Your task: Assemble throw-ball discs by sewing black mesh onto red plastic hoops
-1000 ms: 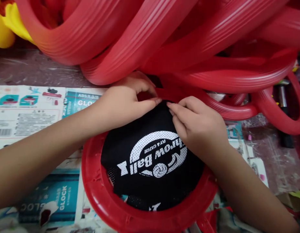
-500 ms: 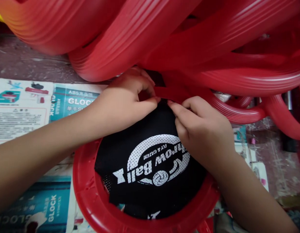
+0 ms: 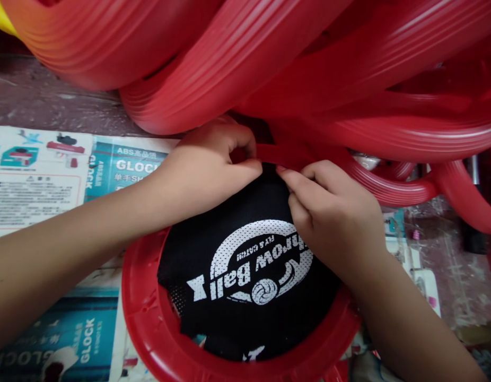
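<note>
The right hand (image 3: 335, 217) pinches black mesh (image 3: 251, 265) at the red ring's (image 3: 142, 305) far edge; the left hand (image 3: 216, 162), fingertips partly hidden, seemingly does too.

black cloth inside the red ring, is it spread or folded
Mostly spread: the black cloth spans most of the space inside the red ring, its white print readable; whether the lower edge folds, I cannot tell.

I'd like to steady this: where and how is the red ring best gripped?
Probably pinch the red ring at its lower left rim, from the near side: that curved band lies bare, while the left hand and right hand are at the far edge.
</note>
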A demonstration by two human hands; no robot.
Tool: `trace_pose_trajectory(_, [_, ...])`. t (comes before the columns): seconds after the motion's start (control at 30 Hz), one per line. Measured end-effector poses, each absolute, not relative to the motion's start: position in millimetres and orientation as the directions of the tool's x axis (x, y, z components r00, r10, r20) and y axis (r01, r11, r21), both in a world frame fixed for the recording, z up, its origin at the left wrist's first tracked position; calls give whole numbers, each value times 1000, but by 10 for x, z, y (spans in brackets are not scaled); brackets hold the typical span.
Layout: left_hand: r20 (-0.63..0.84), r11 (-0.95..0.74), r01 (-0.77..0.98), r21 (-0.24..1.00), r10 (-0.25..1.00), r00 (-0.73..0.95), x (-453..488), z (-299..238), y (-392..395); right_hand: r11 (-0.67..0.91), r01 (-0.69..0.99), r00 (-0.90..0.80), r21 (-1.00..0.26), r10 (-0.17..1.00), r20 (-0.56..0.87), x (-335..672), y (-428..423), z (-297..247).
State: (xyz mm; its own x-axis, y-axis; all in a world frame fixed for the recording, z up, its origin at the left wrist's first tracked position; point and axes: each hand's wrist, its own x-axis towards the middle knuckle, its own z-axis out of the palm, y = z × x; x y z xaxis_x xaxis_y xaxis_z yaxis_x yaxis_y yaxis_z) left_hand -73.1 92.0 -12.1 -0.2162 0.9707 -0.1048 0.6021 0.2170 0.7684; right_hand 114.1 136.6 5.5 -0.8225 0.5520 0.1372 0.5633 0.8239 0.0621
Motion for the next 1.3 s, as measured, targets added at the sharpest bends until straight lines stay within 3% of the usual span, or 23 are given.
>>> trace_pose_trajectory(0.27, [-93, 190, 606, 772, 978, -189, -728, -138, 908, 831, 554, -830, 56, 546, 115, 1132, 1389, 36])
trace_pose_trajectory(0.5, [-252, 346, 637, 689, 938, -237, -704, -89, 976, 833, 528, -849, 164, 518, 106, 1144, 1390, 36])
trace_pose_trajectory(0.7, [-192, 256, 749, 611, 966, -174, -692, -54, 946, 846, 483, -876, 228, 463, 135, 1150, 1352, 59])
trace_pose_trajectory(0.83, [-139, 154, 785, 600, 986, -87, -781, -63, 879, 851, 519, -848, 83, 500, 174, 1191, 1375, 119])
trace_pose_trajectory(0.97, [-154, 61, 802, 595, 987, 39, -938, -15, 833, 768, 618, -739, -170, 641, 208, 1222, 1431, 213])
trace_pose_trajectory(1.07, [-216, 47, 807, 588, 971, 101, -991, 117, 778, 668, 636, -677, -387, 723, 135, 1213, 1439, 279])
trace_pose_trajectory(1.17, [-238, 15, 793, 610, 957, 164, -975, 234, 720, 629, 583, -707, -515, 705, 61, 1181, 1388, 324])
trace_pose_trajectory(1.3, [-216, 90, 773, 628, 974, 62, -913, 219, 689, 643, 479, -756, -598, 648, 92, 1137, 1288, 314])
